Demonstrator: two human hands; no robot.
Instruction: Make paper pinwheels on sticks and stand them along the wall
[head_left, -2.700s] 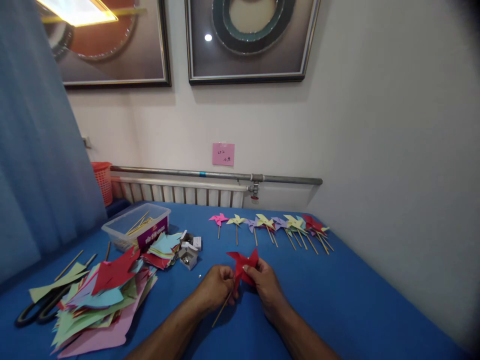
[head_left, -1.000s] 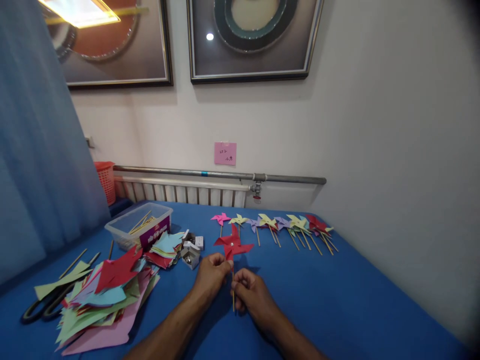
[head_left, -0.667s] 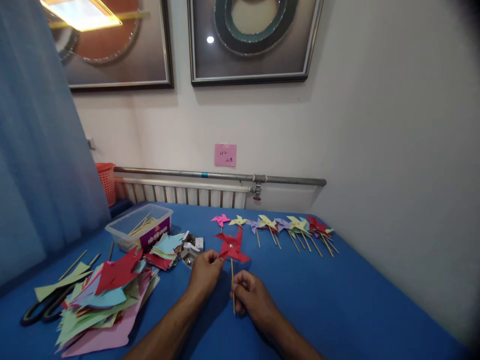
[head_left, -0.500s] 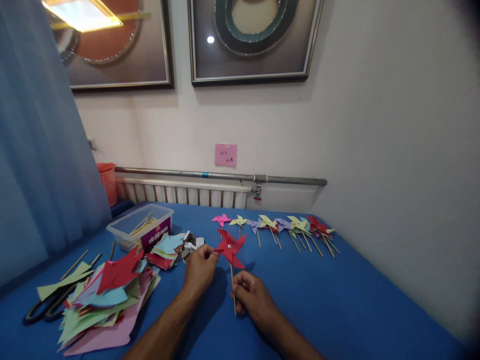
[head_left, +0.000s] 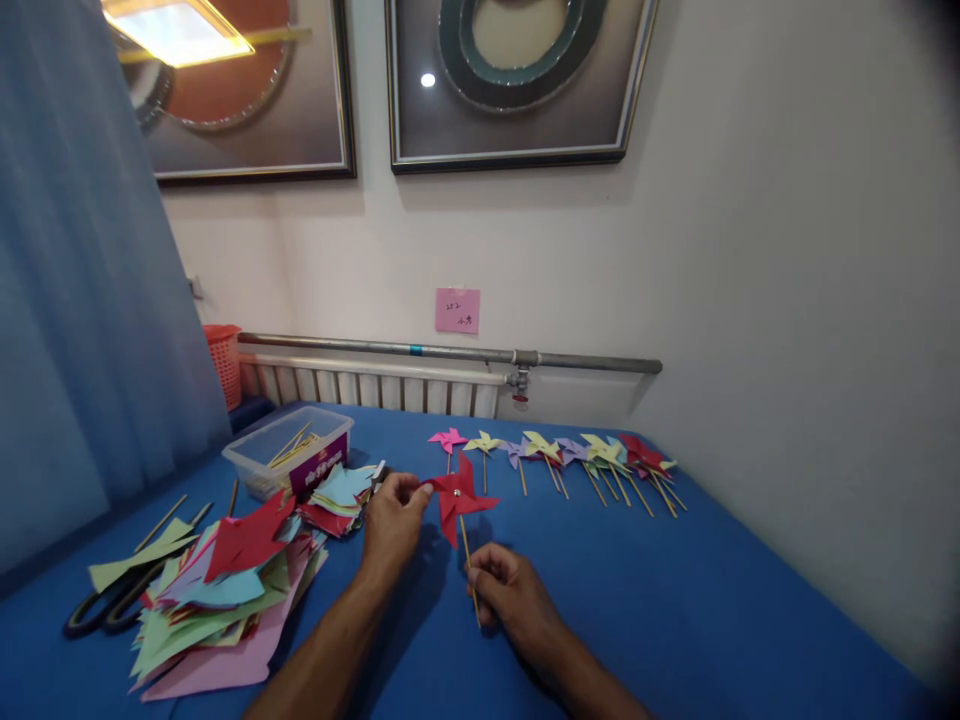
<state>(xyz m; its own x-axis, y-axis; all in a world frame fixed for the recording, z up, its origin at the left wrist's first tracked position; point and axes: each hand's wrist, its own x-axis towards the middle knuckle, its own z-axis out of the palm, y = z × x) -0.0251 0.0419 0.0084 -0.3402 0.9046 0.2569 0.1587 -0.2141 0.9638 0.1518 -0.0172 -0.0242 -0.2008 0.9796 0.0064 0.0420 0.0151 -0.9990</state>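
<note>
Head view: a red pinwheel [head_left: 456,493] tilts above the blue surface [head_left: 637,620], its stick [head_left: 466,546] gripped by curled fingers of the right hand [head_left: 506,590]; the left hand's [head_left: 393,524] thumb meets a blade tip, whether pinching I cannot tell. Beyond lies a row of pinwheels [head_left: 540,446].

- Pink note [head_left: 457,311], fixed to the white wall [head_left: 750,250] above the pipe [head_left: 375,347]: dark handwriting on two lines.
- Pink note, upper line: appears to read "252"; the first two figures are thinly drawn and cannot be confirmed.
- Pink note, lower line: set further right; two handwritten characters, the first probably "小", the second too blurred to read.
- Purple label [head_left: 322,463], on the long side of the clear plastic box [head_left: 259,482]: one row of large white characters, seemingly Chinese, too indistinct to transcribe.
- Purple label, above that row: a small orange-toned mark, unreadable at this size.
</note>
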